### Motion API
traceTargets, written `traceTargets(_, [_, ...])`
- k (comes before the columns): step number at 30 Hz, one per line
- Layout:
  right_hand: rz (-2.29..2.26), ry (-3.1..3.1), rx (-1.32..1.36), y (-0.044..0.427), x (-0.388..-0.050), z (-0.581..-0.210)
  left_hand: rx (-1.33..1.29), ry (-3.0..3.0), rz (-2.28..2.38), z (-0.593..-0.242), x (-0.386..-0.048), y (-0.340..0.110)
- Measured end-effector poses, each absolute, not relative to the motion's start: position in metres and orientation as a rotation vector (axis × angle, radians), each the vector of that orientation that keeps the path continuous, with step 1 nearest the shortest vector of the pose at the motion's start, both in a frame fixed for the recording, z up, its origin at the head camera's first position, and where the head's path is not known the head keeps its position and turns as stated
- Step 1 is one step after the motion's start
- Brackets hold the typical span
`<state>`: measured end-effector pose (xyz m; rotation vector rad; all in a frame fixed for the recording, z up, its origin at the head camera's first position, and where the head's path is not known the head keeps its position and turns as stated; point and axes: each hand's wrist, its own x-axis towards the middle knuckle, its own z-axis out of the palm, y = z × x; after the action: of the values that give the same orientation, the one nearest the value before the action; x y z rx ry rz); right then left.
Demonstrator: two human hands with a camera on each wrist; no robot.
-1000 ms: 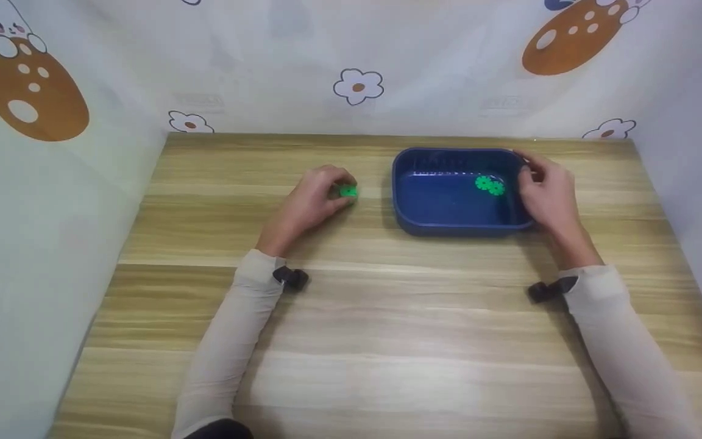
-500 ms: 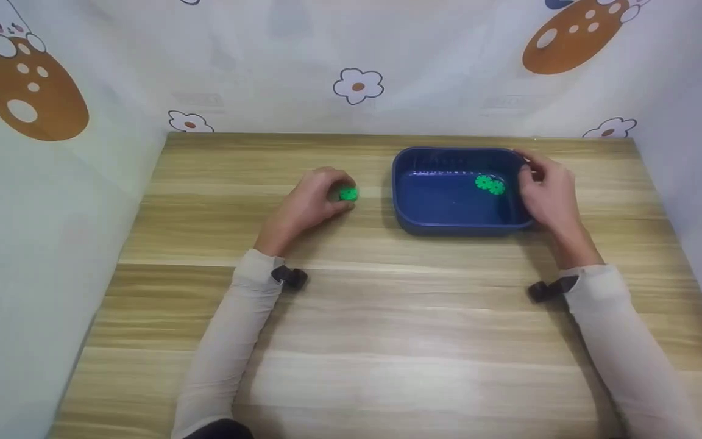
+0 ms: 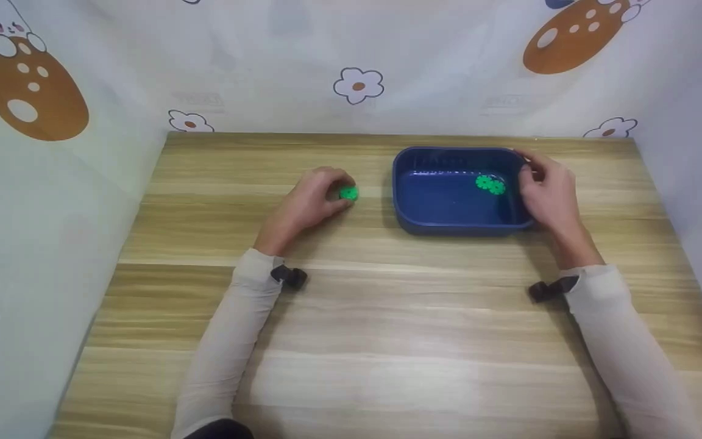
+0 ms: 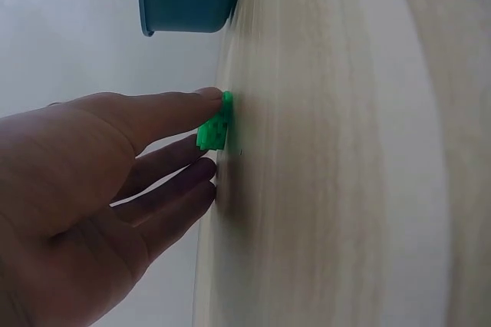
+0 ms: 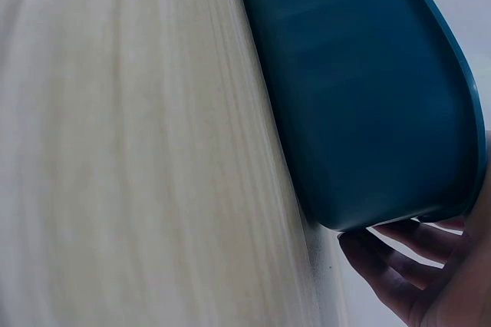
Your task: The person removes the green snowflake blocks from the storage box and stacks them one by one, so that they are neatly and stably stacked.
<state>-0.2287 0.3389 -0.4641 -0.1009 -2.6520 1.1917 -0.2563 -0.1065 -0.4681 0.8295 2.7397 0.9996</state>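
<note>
Left of the blue bin (image 3: pixel 460 230), the left hand (image 3: pixel 311 201) pinches a small green piece (image 3: pixel 348 193) between thumb and fingers at the tabletop. The left wrist view shows the thumb of that hand (image 4: pixel 84 166) against the green piece (image 4: pixel 215 127), close to the wood surface. Two green flower-shaped pieces (image 3: pixel 490 185) lie side by side inside the bin, toward its right end. The right hand (image 3: pixel 551 195) grips the bin's right end, thumb at the rim. From the right wrist, fingers of the right hand (image 5: pixel 437 273) show at the end of the bin (image 5: pixel 368 112).
The bin and both forearms are over a wood-grain table (image 3: pixel 387 305). A pale patterned sheet (image 3: pixel 265 61) rises behind the table's far edge and along its sides. A dark camera (image 3: pixel 290 277) is strapped at the left wrist, another (image 3: pixel 551 290) at the right.
The green piece in the left hand has turned slightly, from a flatter rectangular outline to a rounder one, and the left hand has shifted very slightly. The right hand and bin look nearly still.
</note>
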Motion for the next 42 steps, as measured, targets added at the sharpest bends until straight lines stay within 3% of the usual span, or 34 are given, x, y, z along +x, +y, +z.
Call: traceTargets(42, [1.193, -2.657, -0.110, 0.3383, -0.2282, -0.4641, 0.883, 2.780, 0.954, -0.4716, -0.2552, -0.1006])
